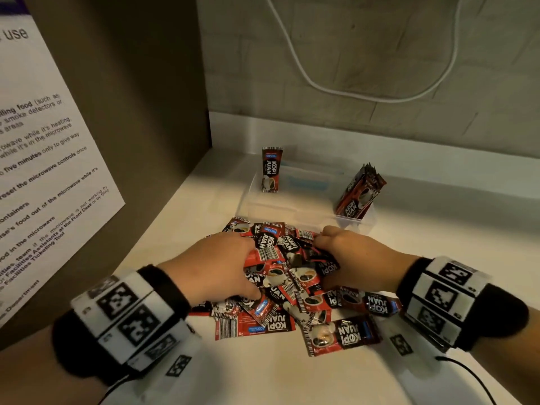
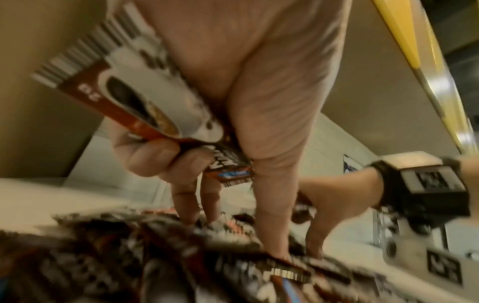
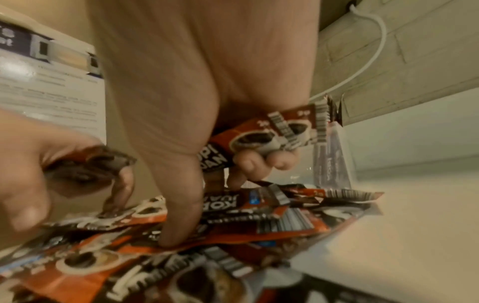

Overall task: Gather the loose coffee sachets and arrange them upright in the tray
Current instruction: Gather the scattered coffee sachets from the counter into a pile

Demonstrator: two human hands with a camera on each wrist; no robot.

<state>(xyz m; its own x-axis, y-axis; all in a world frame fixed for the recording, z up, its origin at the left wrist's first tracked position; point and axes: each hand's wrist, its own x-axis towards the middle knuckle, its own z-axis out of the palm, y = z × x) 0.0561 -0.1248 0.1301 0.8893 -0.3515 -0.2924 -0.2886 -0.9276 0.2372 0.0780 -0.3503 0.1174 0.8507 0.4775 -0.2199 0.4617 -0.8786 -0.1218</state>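
Both hands are sunk into the pile of loose coffee sachets point(image 1: 292, 282) on the pale worktop point(image 1: 263, 372). The left hand point(image 1: 217, 266) covers the pile's left flank; the left wrist view shows its curled fingers point(image 2: 150, 160) clasping a few sachets against the palm while two fingertips reach down to the heap. The right hand point(image 1: 355, 258) sits on the pile's right flank, and the right wrist view shows its fingers point(image 3: 249, 164) wrapped round a small bundle of sachets, with the thumb pressed down onto the heap.

Beyond the hands, touching the far edge of the pile, stands the clear plastic tray point(image 1: 356, 225). One sachet point(image 1: 271, 169) stands upright at its far left corner, and a leaning stack of sachets point(image 1: 358, 191) fills its right end; the middle of the tray is open.

Room is tight to the left of the left hand, where a brown side panel with a printed notice point(image 1: 49, 159) rises from the worktop. Behind the tray runs a brick-patterned wall point(image 1: 365, 59) with a white cable point(image 1: 350, 92) hanging in a loop. Right of the right hand the worktop lies open.
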